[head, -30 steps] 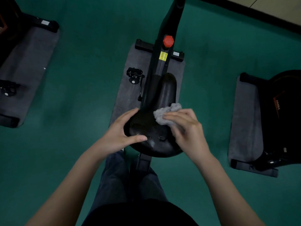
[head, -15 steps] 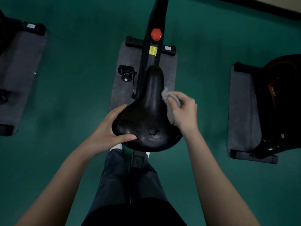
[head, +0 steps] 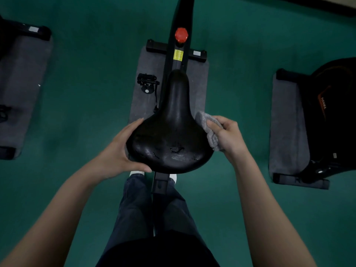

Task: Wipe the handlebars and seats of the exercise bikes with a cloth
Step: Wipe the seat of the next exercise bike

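Observation:
A black bike seat (head: 171,130) fills the centre, its narrow nose pointing away from me and its wide rear showing cracked, shiny wear. My left hand (head: 119,149) cups the seat's left rear edge, fingers along the side and thumb under the back rim. My right hand (head: 227,135) grips a crumpled grey cloth (head: 207,124) and presses it against the seat's right edge. The bike frame (head: 181,20) runs forward from the seat with a red knob (head: 181,34) on it. No handlebars are in view.
The bike stands on a grey mat (head: 148,78) on a green floor (head: 92,78), with a pedal (head: 147,82) to the left of the frame. Another bike on a mat (head: 287,122) stands at right, a third mat (head: 21,78) at left. My legs are below the seat.
My right hand slid the cloth from the top rear of the seat over to its right edge. My left hand shifted from the seat's top to its left rim.

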The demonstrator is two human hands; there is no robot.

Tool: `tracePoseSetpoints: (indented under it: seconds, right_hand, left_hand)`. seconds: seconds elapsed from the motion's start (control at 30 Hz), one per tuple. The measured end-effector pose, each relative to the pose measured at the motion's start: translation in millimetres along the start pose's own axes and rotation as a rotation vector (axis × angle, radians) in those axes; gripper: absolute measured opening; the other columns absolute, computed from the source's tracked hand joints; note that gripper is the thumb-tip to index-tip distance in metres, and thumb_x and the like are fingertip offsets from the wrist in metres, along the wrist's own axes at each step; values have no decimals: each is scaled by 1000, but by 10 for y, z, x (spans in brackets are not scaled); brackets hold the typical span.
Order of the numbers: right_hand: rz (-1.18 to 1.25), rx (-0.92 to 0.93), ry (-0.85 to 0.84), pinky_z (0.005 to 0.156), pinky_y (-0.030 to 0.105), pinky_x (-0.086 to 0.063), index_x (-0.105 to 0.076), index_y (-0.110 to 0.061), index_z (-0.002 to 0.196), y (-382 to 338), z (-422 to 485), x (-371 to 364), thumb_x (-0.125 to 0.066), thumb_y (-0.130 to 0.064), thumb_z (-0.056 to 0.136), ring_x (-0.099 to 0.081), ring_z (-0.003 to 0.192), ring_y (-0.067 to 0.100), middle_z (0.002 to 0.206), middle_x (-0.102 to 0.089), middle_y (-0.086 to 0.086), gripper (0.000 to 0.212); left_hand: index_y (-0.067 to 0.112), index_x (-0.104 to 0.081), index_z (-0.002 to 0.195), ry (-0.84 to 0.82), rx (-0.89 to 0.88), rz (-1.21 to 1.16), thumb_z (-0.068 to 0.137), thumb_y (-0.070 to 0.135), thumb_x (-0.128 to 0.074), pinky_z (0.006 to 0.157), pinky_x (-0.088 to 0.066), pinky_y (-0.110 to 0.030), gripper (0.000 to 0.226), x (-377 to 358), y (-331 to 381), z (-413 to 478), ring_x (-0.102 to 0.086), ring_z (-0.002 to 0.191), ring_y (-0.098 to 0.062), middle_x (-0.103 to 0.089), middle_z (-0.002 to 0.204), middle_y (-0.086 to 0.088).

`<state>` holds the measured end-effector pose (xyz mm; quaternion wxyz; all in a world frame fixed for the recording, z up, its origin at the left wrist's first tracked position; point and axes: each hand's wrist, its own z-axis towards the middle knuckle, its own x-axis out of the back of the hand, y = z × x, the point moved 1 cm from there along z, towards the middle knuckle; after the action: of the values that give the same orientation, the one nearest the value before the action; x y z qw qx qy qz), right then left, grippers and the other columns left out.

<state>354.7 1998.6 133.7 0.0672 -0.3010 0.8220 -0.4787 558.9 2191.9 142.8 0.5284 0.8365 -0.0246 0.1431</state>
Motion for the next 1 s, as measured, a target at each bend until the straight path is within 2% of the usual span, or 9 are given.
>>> tracePoseSetpoints:
  seconds: [0.17, 0.37, 0.47, 0.57, 0.67, 0.77, 0.87, 0.93, 1.0]
  right_hand:
    - [125, 31, 36, 63, 21, -52, -68, -13, 89, 235, -214, 104, -52, -7, 96, -65, 71, 10, 79, -69, 0, 18]
    - [492, -168, 44, 74, 31, -56, -66, -6, 95, 407, -209, 19, -47, -9, 99, -69, 81, 19, 90, -72, 8, 20]
    - [582, -248, 1, 73, 31, -57, -65, -4, 105, 393, -131, -5, -46, -9, 98, -69, 89, 24, 101, -71, 14, 20]
    - [657, -237, 61, 82, 37, -56, -67, -8, 104, 507, -279, -61, -48, -11, 98, -70, 93, 24, 102, -72, 12, 20]
    - [677, -144, 263, 99, 50, -47, -66, -6, 101, 595, -505, -218, -47, -9, 99, -64, 99, 28, 102, -69, 15, 19]
    - [565, 3, 522, 102, 53, -45, -62, 1, 107, 532, -649, -405, -46, -2, 98, -61, 99, 26, 102, -65, 16, 19]
    - [305, 189, 717, 100, 35, -48, -64, -1, 111, 436, -779, -549, -49, 1, 94, -61, 108, 22, 113, -65, 13, 22]
    - [109, 389, 759, 95, 18, -45, -65, -9, 110, 403, -884, -662, -53, -2, 92, -58, 110, 21, 114, -61, -11, 23]
    - [-86, 575, 784, 92, 15, -43, -65, -10, 110, 428, -993, -821, -53, -3, 90, -54, 107, 21, 112, -60, -21, 24]
  left_hand:
    - [49, -28, 131, 34, -14, -25, 42, 28, -87, 94, -22, 7, 109, -15, -22, 3, -29, 120, 27, -34, 136, 26]
    - [60, -30, 130, 42, 25, -58, 41, 34, -90, 101, -26, -2, 110, -12, -143, 3, -33, 134, 5, -38, 145, 15]
    - [60, -32, 131, 42, 23, -62, 42, 33, -91, 102, -29, -7, 111, -11, -176, 8, -35, 133, 4, -40, 144, 16]
    - [58, -33, 131, 49, 14, -74, 42, 30, -90, 98, -29, 0, 109, -23, -183, 12, -36, 131, 7, -41, 143, 17]
    - [53, -33, 132, 66, 12, -78, 42, 28, -89, 97, -28, 1, 110, -33, -160, 10, -36, 130, 8, -41, 143, 14]
    - [44, -32, 137, 71, 5, -75, 43, 26, -88, 97, -27, 2, 111, -36, -139, 0, -36, 128, 12, -41, 143, 12]
    - [35, -30, 143, 63, -6, -64, 44, 24, -88, 100, -26, 1, 116, -27, -142, -3, -34, 131, 7, -39, 145, 9]
    - [34, -29, 144, 47, -30, -49, 44, 24, -88, 99, -25, 2, 117, -19, -154, 3, -33, 131, 9, -37, 145, 10]
    - [34, -28, 144, 34, -55, -31, 43, 26, -89, 98, -23, 3, 118, -7, -181, 7, -30, 130, 13, -35, 145, 11]
